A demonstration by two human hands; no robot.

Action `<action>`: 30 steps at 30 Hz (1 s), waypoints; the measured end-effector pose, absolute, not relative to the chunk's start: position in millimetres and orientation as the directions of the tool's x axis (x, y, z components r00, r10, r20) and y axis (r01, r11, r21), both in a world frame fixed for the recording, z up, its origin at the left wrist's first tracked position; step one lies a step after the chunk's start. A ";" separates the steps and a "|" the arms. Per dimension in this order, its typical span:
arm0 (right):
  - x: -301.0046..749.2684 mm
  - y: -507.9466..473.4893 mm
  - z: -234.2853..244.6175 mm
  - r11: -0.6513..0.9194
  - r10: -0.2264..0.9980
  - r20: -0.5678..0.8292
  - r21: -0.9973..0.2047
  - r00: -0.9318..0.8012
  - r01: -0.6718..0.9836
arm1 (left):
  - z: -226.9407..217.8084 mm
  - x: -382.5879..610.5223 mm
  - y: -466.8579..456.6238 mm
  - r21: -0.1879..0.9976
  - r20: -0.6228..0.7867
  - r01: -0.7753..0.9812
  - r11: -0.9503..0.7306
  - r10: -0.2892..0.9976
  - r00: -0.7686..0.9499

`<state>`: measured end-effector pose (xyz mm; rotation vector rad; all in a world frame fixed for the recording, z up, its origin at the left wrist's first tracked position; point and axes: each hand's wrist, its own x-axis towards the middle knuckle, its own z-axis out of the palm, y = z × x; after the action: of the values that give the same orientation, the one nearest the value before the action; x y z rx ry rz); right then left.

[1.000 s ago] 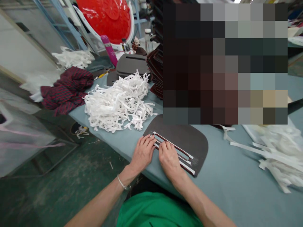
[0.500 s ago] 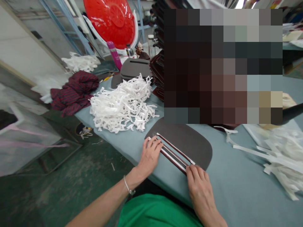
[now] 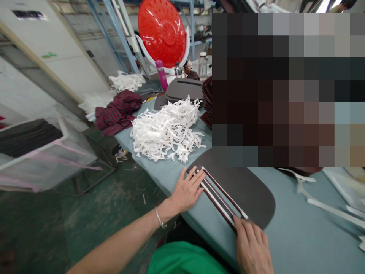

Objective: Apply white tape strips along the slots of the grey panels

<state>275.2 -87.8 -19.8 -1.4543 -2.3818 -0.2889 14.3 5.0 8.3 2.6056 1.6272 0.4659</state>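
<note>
Lying open and still apart, left hand and right hand press opposite ends of strips on a dark panel

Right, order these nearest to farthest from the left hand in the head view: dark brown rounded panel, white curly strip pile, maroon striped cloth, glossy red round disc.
From the left hand:
1. dark brown rounded panel, at its fingertips, to the right
2. white curly strip pile, ahead on the table
3. maroon striped cloth, ahead and left
4. glossy red round disc, far back

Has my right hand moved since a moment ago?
Yes, the right hand has slid along the strips on the dark panel, away from the left hand, to the strips' other end.
</note>
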 end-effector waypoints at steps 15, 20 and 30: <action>222.5 -29.2 -10.1 0.463 0.869 0.347 -0.323 -0.352 0.826 | 5.0 10.0 -2.2 0.406 0.337 0.826 -0.392 0.904 0.264; 184.8 3.6 -5.0 0.394 0.916 0.253 -0.413 -0.312 0.821 | 7.1 10.8 -0.9 0.399 0.310 0.835 -0.379 0.913 0.266; 170.2 15.1 -3.8 0.327 0.944 0.197 -0.430 -0.266 0.842 | 10.4 11.5 0.9 0.376 0.266 0.842 -0.387 0.915 0.303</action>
<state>170.2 15.1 -3.8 -1.5766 -2.1842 0.3336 11.5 0.9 10.4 2.3969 1.6336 0.6627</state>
